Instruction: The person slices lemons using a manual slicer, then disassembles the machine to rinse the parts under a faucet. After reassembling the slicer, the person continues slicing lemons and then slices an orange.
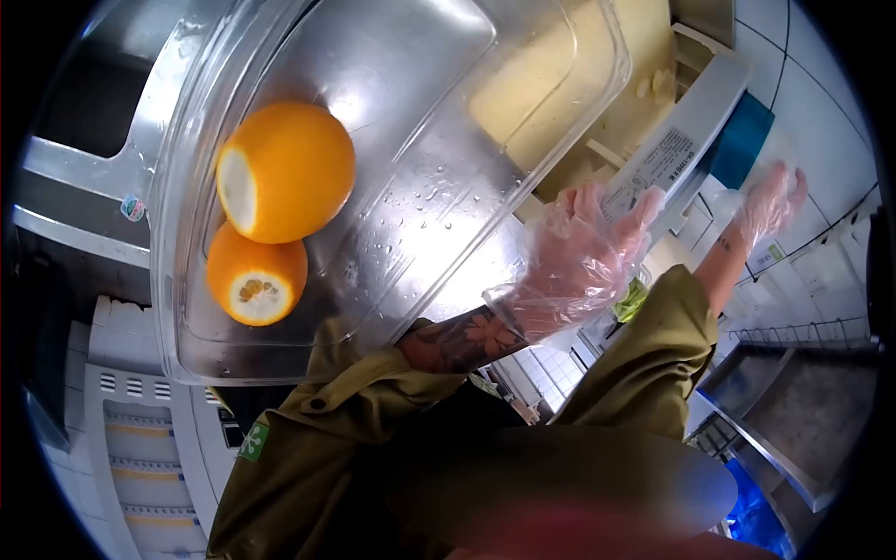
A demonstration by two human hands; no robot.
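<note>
My left hand (583,257), in a clear plastic glove, is at the near end of a long white frame (667,154) with a printed label. Its bent fingers lie on one side of the frame and the thumb on the other, closed on that end. My right hand (773,203), also gloved, has its fingers stretched out in front of the white tiles. A teal block (744,140) lies close by, against the frame. Two oranges with cut ends, a larger orange (289,168) and a smaller orange (259,275), sit in a clear plastic tub (173,308) left of my hands.
Pale thin slices (661,86) lie beside the white frame. A cream-coloured board (541,103) shows behind the tub's rim. Water drops dot the tub's floor. At left is a metal counter edge (84,168); a metal sink or tray (807,420) is at lower right.
</note>
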